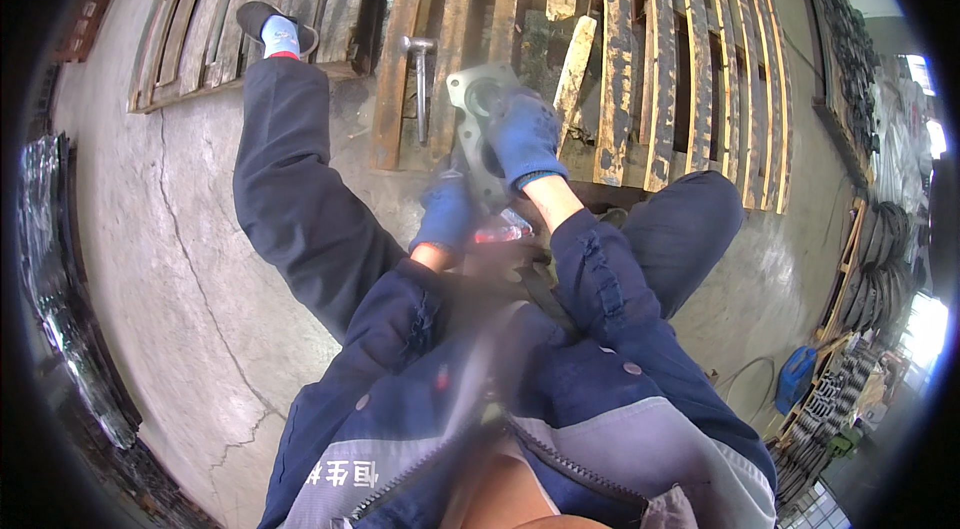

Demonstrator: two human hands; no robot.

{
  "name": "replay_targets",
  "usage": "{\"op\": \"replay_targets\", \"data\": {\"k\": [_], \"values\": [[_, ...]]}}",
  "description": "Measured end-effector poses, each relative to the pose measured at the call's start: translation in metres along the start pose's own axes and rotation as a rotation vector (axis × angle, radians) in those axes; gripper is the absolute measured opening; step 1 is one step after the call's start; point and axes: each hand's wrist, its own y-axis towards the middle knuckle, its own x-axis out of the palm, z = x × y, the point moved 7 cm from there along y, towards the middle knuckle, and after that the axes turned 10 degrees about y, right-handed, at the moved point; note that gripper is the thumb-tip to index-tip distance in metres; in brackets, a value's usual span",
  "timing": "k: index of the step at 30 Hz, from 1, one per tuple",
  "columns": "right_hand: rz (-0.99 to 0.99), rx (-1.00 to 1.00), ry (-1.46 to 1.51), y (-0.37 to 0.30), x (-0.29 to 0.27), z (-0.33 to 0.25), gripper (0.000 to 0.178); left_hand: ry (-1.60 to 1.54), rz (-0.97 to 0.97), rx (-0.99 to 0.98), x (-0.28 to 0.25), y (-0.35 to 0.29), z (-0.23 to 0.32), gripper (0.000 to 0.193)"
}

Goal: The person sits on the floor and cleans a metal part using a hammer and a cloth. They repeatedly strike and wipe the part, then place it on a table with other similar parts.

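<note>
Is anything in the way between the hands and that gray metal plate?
Nothing visible, except the blue gloves being worn. The right hand is on the gray metal plate; the left hand seems to touch its left edge, but blur hides the exact contact. The hammer lies off to the left, not between them.

This looks like a workshop — cracked concrete floor (140, 229), worn wooden pallets (612, 119), a hammer (421, 94), stacked parts (826, 414).
</note>
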Motion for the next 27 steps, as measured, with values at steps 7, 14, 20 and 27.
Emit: {"op": "replay_targets", "data": {"k": [7,14,20,27], "values": [[0.323,-0.050,0.519,-0.046,-0.035,0.056,0.016,-0.007,0.190,0.014,-0.023,-0.022,0.015,0.094],[0.107,0.455,1.482,-0.071,-0.064,0.109,0.020,0.387,0.562,0.403,-0.007,-0.053,0.078,0.088],[0.177,0.194,1.956,-0.100,-0.155,0.088,0.045,0.552,0.348,0.219,0.014,-0.021,0.083,0.052],[0.200,0.037,1.688,-0.120,-0.235,0.105,0.045,0.545,0.287,0.239,-0.004,-0.018,0.095,0.036]]}}
